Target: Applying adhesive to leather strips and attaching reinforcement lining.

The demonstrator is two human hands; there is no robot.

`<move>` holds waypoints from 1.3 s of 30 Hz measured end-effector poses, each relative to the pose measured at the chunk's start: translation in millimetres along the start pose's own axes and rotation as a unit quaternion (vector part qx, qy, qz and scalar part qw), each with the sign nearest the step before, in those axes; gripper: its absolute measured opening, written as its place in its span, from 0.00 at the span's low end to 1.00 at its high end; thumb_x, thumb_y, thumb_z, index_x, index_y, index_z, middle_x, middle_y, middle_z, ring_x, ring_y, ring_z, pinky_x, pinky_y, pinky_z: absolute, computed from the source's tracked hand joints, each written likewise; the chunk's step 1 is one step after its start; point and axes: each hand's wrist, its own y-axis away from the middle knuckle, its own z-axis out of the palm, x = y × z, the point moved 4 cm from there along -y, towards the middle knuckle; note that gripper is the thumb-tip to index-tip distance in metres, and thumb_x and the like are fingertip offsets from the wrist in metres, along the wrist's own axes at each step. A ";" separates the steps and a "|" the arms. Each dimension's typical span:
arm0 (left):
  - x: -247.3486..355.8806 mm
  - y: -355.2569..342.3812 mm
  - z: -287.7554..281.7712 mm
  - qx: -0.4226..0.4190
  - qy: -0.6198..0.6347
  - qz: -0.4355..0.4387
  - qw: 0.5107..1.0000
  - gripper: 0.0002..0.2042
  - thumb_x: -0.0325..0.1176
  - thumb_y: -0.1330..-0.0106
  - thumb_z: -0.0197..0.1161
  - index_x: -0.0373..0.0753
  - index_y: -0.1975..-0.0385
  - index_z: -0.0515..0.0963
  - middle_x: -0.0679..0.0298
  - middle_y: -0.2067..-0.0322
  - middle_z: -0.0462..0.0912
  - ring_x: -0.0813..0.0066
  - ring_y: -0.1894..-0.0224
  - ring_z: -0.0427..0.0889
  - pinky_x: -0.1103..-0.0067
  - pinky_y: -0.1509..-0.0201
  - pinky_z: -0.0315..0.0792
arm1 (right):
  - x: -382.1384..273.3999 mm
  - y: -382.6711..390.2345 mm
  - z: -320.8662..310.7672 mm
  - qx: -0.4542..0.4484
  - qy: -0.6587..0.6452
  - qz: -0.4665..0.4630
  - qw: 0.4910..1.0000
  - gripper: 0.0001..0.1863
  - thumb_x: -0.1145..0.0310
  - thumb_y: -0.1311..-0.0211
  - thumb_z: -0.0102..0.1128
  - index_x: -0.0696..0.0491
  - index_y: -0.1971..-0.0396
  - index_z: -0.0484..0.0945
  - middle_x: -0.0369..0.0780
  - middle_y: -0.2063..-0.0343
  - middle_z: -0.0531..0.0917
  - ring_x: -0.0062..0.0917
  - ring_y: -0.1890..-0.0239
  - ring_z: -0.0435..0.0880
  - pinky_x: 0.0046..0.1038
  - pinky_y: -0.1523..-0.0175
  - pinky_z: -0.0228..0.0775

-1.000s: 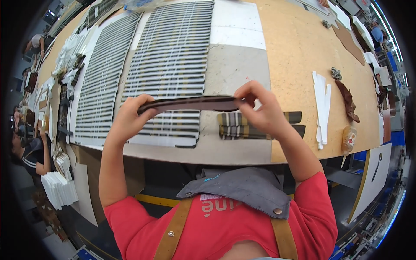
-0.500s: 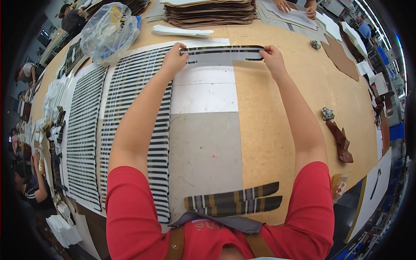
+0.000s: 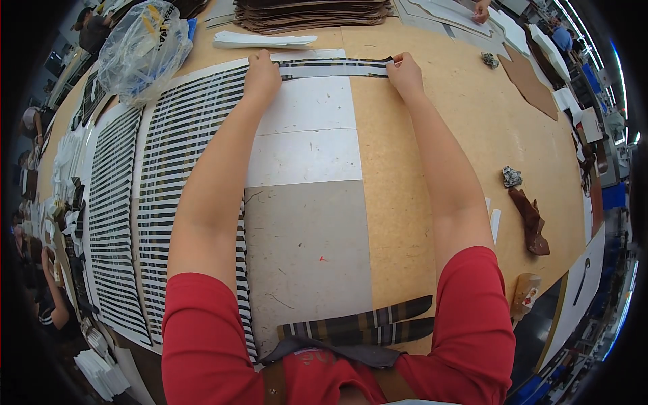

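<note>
A long plaid strip (image 3: 334,67) with a pale band along its near side is stretched level between my two hands at the far side of the table. My left hand (image 3: 263,77) is closed on its left end, at the top of a column of overlapping striped strips (image 3: 182,155). With fingers pinched, my right hand (image 3: 406,75) grips the strip's right end over bare tan board. Close to my body lie a few dark plaid strips (image 3: 358,320), partly covered by my apron.
Another column of strips (image 3: 116,209) lies further left. Beyond are a clear plastic bag (image 3: 145,54), folded white paper (image 3: 263,40) and a brown stack (image 3: 310,15). Brown scraps (image 3: 530,219) lie right; another person's hand (image 3: 481,10) shows top right.
Both hands have carried the strip slightly farther away and to the left, bringing its left end to the top of the striped column. The view has shifted a little too.
</note>
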 end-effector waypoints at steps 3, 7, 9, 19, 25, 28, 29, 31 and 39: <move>1.1 6.9 -3.0 -0.003 -0.011 0.001 1.000 0.17 0.29 0.38 0.53 0.32 0.51 0.66 0.43 0.52 0.69 0.45 0.53 0.73 0.66 0.48 0.69 | 1.1 -1.4 -2.5 0.002 0.024 -0.002 1.000 0.14 0.65 0.46 0.57 0.57 0.63 0.74 0.43 0.70 0.81 0.31 0.65 0.81 0.28 0.57 0.71; -1.3 16.1 -6.9 0.006 -0.049 0.028 0.998 0.17 0.21 0.46 0.53 0.28 0.54 0.66 0.41 0.55 0.70 0.45 0.54 0.73 0.65 0.49 0.69 | -0.3 8.1 -9.6 0.017 0.007 -0.021 1.000 0.13 0.68 0.46 0.56 0.59 0.62 0.71 0.47 0.69 0.79 0.37 0.64 0.79 0.34 0.57 0.71; -3.4 19.0 -6.7 0.006 -0.048 0.038 0.998 0.18 0.20 0.48 0.53 0.28 0.55 0.67 0.41 0.57 0.72 0.46 0.54 0.72 0.65 0.48 0.68 | -1.7 13.5 -12.4 0.042 0.007 -0.040 0.998 0.13 0.69 0.46 0.56 0.59 0.62 0.71 0.47 0.69 0.78 0.37 0.64 0.79 0.34 0.57 0.71; 2.7 23.5 -0.8 0.000 -0.051 0.054 0.997 0.20 0.20 0.49 0.54 0.29 0.53 0.67 0.46 0.58 0.75 0.46 0.53 0.71 0.64 0.48 0.68 | 1.3 17.9 -11.8 0.043 -0.023 -0.037 0.998 0.11 0.73 0.47 0.54 0.60 0.63 0.72 0.46 0.70 0.78 0.37 0.64 0.78 0.34 0.57 0.70; -3.4 24.6 0.7 0.006 -0.037 0.061 0.997 0.21 0.21 0.48 0.53 0.29 0.52 0.66 0.46 0.57 0.74 0.45 0.50 0.70 0.64 0.47 0.67 | 0.0 16.4 -8.6 0.044 -0.025 -0.017 0.999 0.11 0.72 0.47 0.54 0.59 0.63 0.72 0.46 0.69 0.79 0.37 0.64 0.79 0.35 0.56 0.70; -1.4 24.4 1.2 0.012 -0.033 0.060 0.998 0.21 0.21 0.48 0.53 0.29 0.51 0.66 0.46 0.56 0.74 0.45 0.49 0.69 0.63 0.46 0.67 | 2.7 10.9 -8.9 0.031 -0.024 0.012 0.999 0.13 0.69 0.47 0.55 0.58 0.62 0.72 0.47 0.68 0.79 0.37 0.63 0.79 0.34 0.56 0.71; -0.7 24.5 2.2 0.006 -0.027 0.047 0.998 0.21 0.21 0.48 0.53 0.29 0.51 0.66 0.45 0.55 0.74 0.45 0.49 0.69 0.63 0.46 0.67 | 5.2 9.2 -9.0 0.029 -0.019 0.027 0.999 0.14 0.68 0.47 0.56 0.58 0.62 0.72 0.47 0.67 0.79 0.37 0.63 0.79 0.34 0.55 0.71; -2.5 24.9 3.2 0.001 -0.024 0.032 0.999 0.22 0.21 0.48 0.53 0.29 0.50 0.65 0.45 0.55 0.73 0.46 0.49 0.69 0.63 0.46 0.67 | 5.5 7.7 -7.6 0.027 -0.013 0.032 0.999 0.14 0.68 0.47 0.56 0.58 0.61 0.71 0.47 0.66 0.79 0.37 0.63 0.79 0.34 0.55 0.71; 4.4 39.5 2.1 0.003 -0.068 0.084 0.994 0.22 0.21 0.49 0.53 0.26 0.52 0.65 0.44 0.54 0.71 0.47 0.49 0.69 0.66 0.45 0.67 | 6.1 9.9 -8.7 0.021 -0.001 0.000 1.000 0.13 0.69 0.48 0.56 0.58 0.62 0.72 0.46 0.67 0.78 0.36 0.62 0.79 0.33 0.55 0.71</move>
